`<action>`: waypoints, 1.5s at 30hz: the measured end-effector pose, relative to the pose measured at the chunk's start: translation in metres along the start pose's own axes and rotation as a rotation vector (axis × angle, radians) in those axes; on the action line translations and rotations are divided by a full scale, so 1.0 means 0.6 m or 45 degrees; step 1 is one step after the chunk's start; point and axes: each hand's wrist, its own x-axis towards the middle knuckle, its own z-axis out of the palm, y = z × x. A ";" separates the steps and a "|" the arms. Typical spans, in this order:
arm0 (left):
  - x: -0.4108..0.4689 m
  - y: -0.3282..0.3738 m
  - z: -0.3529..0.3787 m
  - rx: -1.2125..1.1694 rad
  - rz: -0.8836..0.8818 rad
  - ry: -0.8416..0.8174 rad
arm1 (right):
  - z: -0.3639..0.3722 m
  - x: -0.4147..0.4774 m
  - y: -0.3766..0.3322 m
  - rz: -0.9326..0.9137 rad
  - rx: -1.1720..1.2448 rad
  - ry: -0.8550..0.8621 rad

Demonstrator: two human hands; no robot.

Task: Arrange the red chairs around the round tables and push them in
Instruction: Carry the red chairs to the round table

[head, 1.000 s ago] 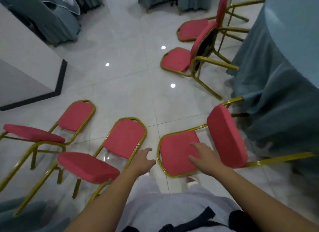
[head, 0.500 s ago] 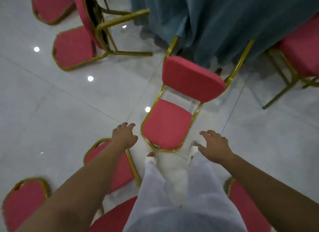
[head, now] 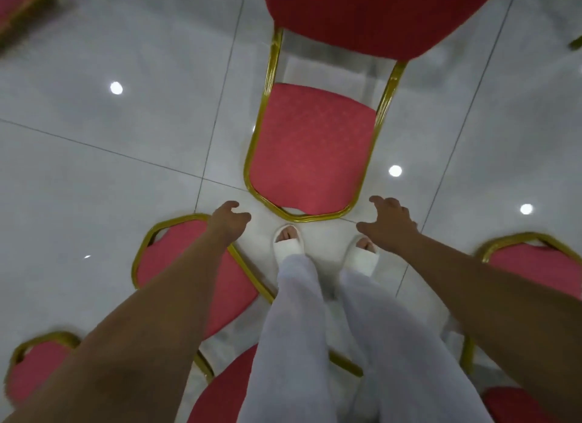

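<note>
left hand [head: 227,220] hovering empty with curled fingers at seven o'clock of the red chair [head: 310,153], right hand [head: 388,222] spreading open at five o'clock, no legible writing

The floor [head: 94,183] is glossy pale grey tile, cut by thin dark grout lines, with small round ceiling lights mirrored in it as white spots. A red chair [head: 310,158] with a gold metal frame lies tipped over on it straight ahead, its padded back flat on the tiles and its seat raised above, toward the top of the view. Just short of the rounded end of that back stand two feet in white open-toed slippers [head: 288,241]. More red chairs lie on the tiles around them: one to the left [head: 176,258], another at the lower left corner [head: 34,369], one to the right [head: 535,265], and a blurred one at the upper left [head: 15,3].
</note>
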 end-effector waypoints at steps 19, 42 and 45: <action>0.454 -0.018 0.116 -0.752 -0.083 -0.063 | 0.166 0.434 0.061 0.463 1.539 -0.225; -0.564 0.139 -0.231 -0.666 0.131 -0.216 | -0.299 -0.504 0.149 0.336 1.194 0.026; -0.598 0.177 -0.252 -0.643 0.193 -0.258 | -0.345 -0.549 0.150 0.306 1.227 0.173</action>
